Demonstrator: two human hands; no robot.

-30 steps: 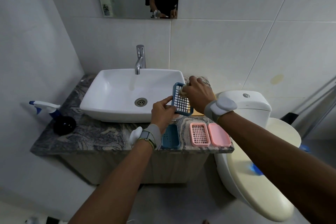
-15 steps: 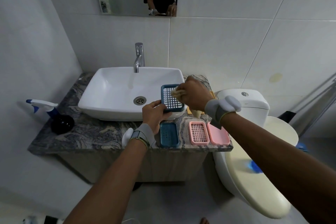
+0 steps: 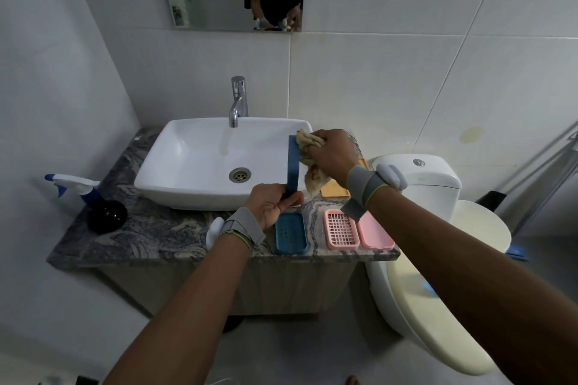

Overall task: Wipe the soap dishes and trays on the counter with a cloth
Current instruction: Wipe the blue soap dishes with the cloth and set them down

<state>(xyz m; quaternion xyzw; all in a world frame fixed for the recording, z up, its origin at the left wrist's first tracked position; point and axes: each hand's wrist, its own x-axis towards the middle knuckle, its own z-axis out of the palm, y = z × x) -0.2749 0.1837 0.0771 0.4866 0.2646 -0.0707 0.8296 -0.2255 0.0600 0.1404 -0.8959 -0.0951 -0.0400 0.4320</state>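
My left hand grips the lower end of a blue slotted soap tray, held upright and edge-on above the sink's right side. My right hand clutches a beige cloth bunched against the tray's right face, part of it hanging down. On the marble counter near the front edge lie a blue soap dish, a pink slotted tray and a pink dish side by side.
A white basin with a chrome tap fills the counter's middle. A spray bottle and a black round object stand at the left. An orange-yellow flat item lies behind my right wrist. A toilet stands right of the counter.
The blue tray has turned from facing me with its grid visible to standing edge-on. My right hand with the cloth has moved up along its right side.
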